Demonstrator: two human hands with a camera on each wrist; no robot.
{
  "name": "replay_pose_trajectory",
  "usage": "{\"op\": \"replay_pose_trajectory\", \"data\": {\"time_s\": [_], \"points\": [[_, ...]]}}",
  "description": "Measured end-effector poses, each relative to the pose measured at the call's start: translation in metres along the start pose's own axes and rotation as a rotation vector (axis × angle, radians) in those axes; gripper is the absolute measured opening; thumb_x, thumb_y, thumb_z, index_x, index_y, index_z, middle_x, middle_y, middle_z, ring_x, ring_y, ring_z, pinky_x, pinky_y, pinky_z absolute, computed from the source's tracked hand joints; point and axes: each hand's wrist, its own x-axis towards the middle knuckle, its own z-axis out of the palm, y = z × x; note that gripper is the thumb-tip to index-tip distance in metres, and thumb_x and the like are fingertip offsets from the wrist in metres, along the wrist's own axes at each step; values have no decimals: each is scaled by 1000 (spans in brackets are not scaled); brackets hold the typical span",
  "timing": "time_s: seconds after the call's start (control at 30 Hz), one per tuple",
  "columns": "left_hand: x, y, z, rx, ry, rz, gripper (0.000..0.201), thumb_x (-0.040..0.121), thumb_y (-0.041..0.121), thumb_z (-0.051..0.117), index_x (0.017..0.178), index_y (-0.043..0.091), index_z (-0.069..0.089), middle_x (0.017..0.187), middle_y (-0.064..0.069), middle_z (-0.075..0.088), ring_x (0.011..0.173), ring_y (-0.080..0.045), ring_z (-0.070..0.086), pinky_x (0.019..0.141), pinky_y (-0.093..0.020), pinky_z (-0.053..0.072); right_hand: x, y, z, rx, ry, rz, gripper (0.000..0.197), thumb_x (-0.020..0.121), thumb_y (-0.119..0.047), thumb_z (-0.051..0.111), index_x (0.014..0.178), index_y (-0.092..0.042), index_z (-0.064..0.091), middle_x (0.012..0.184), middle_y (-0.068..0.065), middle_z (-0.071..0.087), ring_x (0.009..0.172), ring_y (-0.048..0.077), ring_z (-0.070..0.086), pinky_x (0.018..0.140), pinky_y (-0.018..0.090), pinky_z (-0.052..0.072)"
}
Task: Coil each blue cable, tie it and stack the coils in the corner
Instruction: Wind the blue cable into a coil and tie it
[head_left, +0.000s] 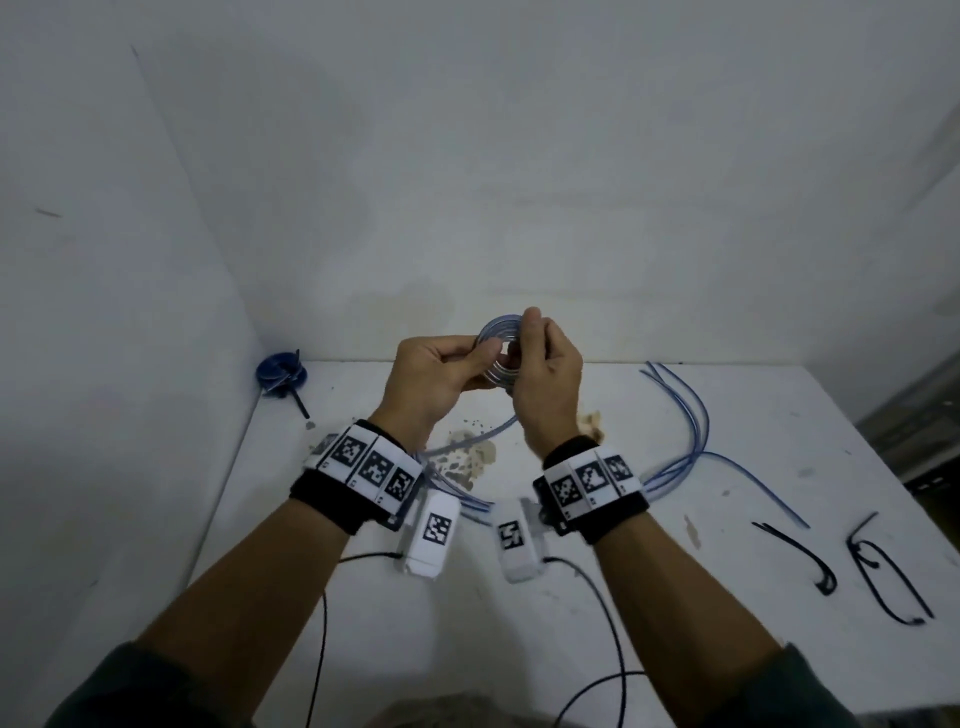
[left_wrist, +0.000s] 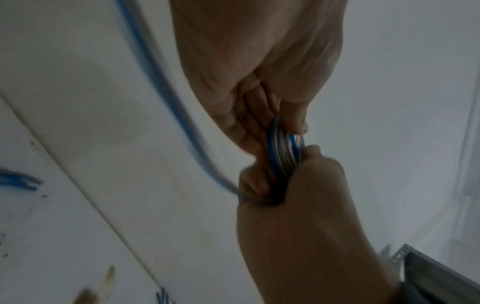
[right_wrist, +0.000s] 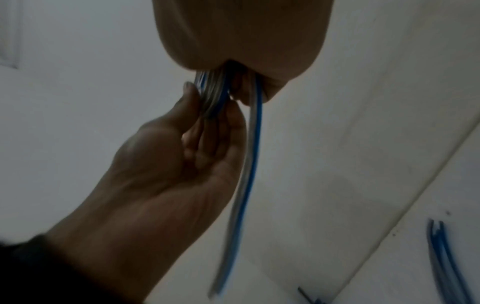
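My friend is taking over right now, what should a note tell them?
Left hand and right hand both grip a half-wound coil above the table; its loose tail hangs down.
Done: tied coils sit in the corner.
Loose blue cables lie to the right, black ties at the right edge.
Left: finish winding, tie it, stack it, then coil the rest.
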Motion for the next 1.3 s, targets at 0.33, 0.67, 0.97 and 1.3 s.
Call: {"op": "replay_pose_trajectory", "data": {"time_s": [0.33,0.67,0.97,1.3], "points": [[14,13,-4,134,-3,169,11,88,9,70,97,10,76,82,-11,76,74,-24,72,75,-37,60,14,-9,-14,-188,-187,-98,39,101,-30,53,69,-8,58,60,-3,54,56,13,45,58,31,38],[12,10,-5,43,-32,-16,15,92,13,65,95,1,74,87,-15,75,81,-26,72,78,-36,59,27,-11,-19,-332,-266,-172,43,104,-29,40,72,-1,47,64,16,49,57,11,41,55,24,34],[19,17,0,151,-7,111,11,87,9,71,95,5,77,80,-11,76,69,-20,68,65,-32,55,35,-22,-23,-308,-353,-199,45,105,-33,39,72,-5,51,65,4,49,60,12,43,58,28,37],[7,14,15,-31,29,7,20,87,14,70,98,-2,75,89,-15,76,81,-25,72,81,-39,59,10,-5,-9,-163,37,-198,24,105,-19,39,86,-14,53,68,-10,52,60,3,47,57,21,39]]}}
